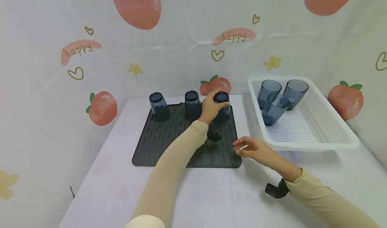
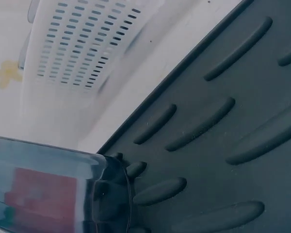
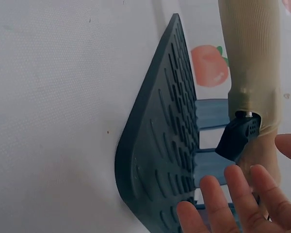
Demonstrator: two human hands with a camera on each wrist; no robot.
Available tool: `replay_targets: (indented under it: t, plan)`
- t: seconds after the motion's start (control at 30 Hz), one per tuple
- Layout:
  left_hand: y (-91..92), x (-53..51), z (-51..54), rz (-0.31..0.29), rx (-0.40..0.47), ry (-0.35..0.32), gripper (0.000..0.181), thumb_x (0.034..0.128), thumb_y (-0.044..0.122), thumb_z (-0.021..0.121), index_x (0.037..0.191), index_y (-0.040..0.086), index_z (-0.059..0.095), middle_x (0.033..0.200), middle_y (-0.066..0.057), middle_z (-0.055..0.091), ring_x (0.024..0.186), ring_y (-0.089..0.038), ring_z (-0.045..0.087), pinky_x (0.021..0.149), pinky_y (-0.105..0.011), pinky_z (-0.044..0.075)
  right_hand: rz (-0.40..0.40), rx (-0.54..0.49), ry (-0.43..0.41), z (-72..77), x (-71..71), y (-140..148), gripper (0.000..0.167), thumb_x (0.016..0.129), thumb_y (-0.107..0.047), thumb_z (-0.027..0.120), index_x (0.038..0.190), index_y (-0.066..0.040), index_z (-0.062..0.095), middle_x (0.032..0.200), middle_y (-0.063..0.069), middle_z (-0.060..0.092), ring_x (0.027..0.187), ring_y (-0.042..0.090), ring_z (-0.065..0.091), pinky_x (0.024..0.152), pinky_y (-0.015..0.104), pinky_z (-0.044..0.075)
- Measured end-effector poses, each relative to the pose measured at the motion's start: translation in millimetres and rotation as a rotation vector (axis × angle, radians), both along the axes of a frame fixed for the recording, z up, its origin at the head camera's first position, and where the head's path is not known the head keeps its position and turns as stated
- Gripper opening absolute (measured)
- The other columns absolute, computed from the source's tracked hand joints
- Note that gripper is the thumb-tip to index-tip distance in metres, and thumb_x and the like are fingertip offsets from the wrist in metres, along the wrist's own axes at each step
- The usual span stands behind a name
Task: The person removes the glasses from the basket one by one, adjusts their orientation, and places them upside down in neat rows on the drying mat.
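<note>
While the left hand (image 1: 210, 108) grips a glass (image 1: 223, 113), the right hand (image 1: 252, 148) hangs loose.
Left sleeve (image 1: 173, 164) hides part of the mat (image 1: 160, 142).

The mat (image 1: 148, 150) is dark grey (elongated-ridge pattern). Glasses (image 1: 192, 104) along its rear edge are translucent blue. The basket (image 1: 314, 145) near the right edge of the tabletop (image 1: 205, 197) is white.

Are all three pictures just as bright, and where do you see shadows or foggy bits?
Not quite: the head view is brightest, with soft shadow on the table under the front of the white basket; the left wrist view is dimmer and bluish, the basket partly foggy, the glass cut off by the edge; the right wrist view is dull too.
</note>
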State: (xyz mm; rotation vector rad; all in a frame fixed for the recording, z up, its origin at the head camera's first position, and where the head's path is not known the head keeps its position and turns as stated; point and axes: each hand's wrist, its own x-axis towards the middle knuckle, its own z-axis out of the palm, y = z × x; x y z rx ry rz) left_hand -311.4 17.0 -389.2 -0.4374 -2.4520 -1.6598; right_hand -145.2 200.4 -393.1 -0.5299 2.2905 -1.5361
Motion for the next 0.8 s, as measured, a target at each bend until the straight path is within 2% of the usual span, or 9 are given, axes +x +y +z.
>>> replay_targets:
  t: [0.27, 0.53, 0.8]
  plan:
    - [-0.7, -6.9, -1.3, -0.038, -0.028, -0.019, 0.071, 0.0783, 0.022, 0.083, 0.14, 0.01, 0.051, 0.138, -0.009, 0.053, 0.115, -0.026, 0.058, 0.093, -0.037, 0.051, 0.0, 0.002, -0.006, -2.9, -0.5, -0.9, 0.035, 0.094, -0.013, 0.063, 0.121, 0.008, 0.056, 0.115, 0.024, 0.062, 0.096, 0.031, 0.065, 0.082, 0.029, 0.053]
    - [-3.2, -10.8, -2.8, -0.094, 0.01, -0.083, 0.071, 0.0776, 0.021, 0.083, 0.139, 0.015, 0.05, 0.139, -0.006, 0.051, 0.118, -0.023, 0.056, 0.095, -0.033, 0.05, 0.003, -0.003, -0.009, -6.7, -1.1, -2.2, 0.038, 0.094, -0.015, 0.063, 0.121, 0.009, 0.055, 0.114, 0.025, 0.062, 0.096, 0.033, 0.065, 0.081, 0.026, 0.053]
    - [-4.7, -15.2, -6.2, -0.102, 0.022, -0.089, 0.07, 0.0767, 0.021, 0.084, 0.138, 0.017, 0.05, 0.137, -0.005, 0.053, 0.116, -0.021, 0.057, 0.094, -0.033, 0.051, -0.003, 0.024, -0.027, -7.0, -1.5, -4.5, 0.04, 0.094, -0.02, 0.064, 0.122, 0.007, 0.055, 0.114, 0.021, 0.062, 0.097, 0.033, 0.064, 0.082, 0.028, 0.053]
